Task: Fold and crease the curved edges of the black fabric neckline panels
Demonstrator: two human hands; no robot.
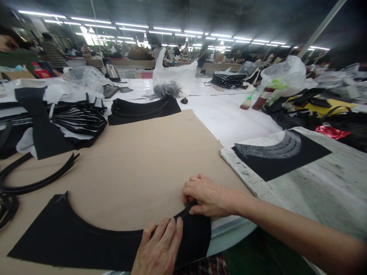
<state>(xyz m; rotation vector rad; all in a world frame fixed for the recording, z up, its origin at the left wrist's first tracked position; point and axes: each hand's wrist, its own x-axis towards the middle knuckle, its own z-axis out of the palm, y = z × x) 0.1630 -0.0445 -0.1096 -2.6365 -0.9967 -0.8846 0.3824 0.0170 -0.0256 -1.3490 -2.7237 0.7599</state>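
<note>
A black fabric piece [94, 244] with a deeply curved upper edge lies across the near side of the brown board. My right hand [209, 196] pinches the right end of that curved edge between thumb and fingers, where a narrow strip of the edge stands slightly raised. Just left of it, my left hand [160, 244] has its bent fingers closed together over the same edge, pressing it against the board. The undersides of the left fingertips are hidden. Both hands are close together, with a short stretch of edge between them.
Brown board [137, 164] covers the near table. A grey-white slab [309, 191] on the right bears another black piece [266, 164] with whitish streaks. Black strips [43, 185] and stacked black pieces [77, 122] lie left. Farther back stand a glue bottle [247, 102] and a plastic bag [174, 74].
</note>
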